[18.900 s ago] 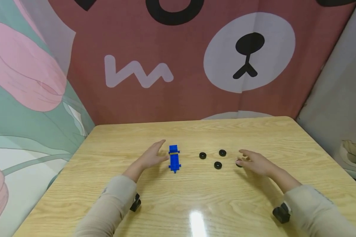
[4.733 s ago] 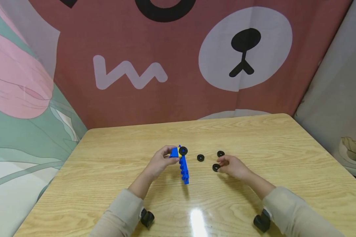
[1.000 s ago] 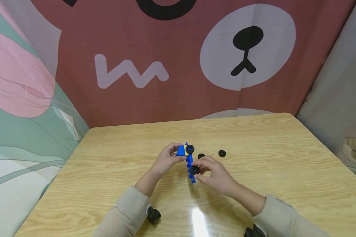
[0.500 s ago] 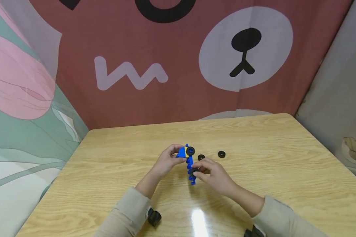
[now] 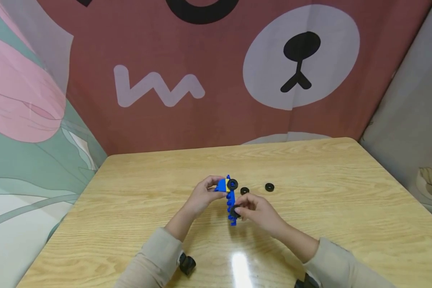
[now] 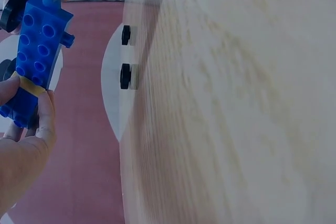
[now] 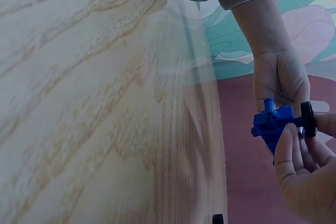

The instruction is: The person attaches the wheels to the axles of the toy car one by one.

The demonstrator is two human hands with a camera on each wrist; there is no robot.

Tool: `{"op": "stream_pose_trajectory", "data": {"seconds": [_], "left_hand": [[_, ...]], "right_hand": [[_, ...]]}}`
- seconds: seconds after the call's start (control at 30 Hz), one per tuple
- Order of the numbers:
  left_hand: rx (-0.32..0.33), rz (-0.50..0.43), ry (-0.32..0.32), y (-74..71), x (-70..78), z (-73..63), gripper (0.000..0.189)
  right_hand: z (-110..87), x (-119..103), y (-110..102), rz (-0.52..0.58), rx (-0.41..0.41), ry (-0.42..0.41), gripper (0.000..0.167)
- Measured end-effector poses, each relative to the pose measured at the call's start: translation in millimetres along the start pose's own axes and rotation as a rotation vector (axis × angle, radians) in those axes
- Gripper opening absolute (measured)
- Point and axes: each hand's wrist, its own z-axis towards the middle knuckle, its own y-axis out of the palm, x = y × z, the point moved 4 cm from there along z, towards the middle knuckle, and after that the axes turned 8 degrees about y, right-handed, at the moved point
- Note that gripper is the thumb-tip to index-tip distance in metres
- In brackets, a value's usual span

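Observation:
My left hand [image 5: 203,194] grips the blue toy car chassis [image 5: 231,198] by its end near the yellow band [image 6: 32,86], holding it above the table. One black wheel [image 5: 232,184] sits on the axle peg beside that band. With thumb and fingers my right hand [image 5: 261,212] pinches a second black wheel [image 7: 308,119] against the side peg at the chassis's other end. How far this wheel is on the peg cannot be told. In the left wrist view, studs show on the chassis [image 6: 42,40], and the pinched wheel [image 6: 14,11] stands at its upper side.
Two loose black wheels, a nearer wheel [image 5: 245,191] and a farther wheel [image 5: 269,187], lie flat on the wooden table [image 5: 147,172] beyond my right hand. A printed bear curtain [image 5: 180,128] hangs behind the table's far edge.
The chassis has been lifted from the table and one wheel put on it. A second wheel was picked up and brought to the chassis. Over the last second, the hands barely shift.

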Motion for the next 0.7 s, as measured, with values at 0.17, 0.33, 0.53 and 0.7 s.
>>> {"op": "stream_pose_trajectory", "data": {"seconds": [0.17, 0.33, 0.53, 0.7], "left_hand": [[0.003, 0.007, 0.003, 0.7, 0.7, 0.3, 0.041], [0.008, 0.015, 0.011, 1.4, 1.4, 0.2, 0.042], [0.023, 0.022, 0.011, 2.8, 1.7, -1.6, 0.043], [0.029, 0.012, 0.006, 4.5, 2.5, -3.3, 0.043]], "right_hand": [[0.2, 0.1, 0.9, 0.048, -0.004, 0.037, 0.024], [1.2, 2.2, 0.7, 0.126, -0.04, 0.058, 0.033], [2.3, 6.8, -0.3, 0.174, -0.077, 0.092, 0.036], [1.9, 7.1, -1.4, 0.201, -0.105, 0.083, 0.04]]}}
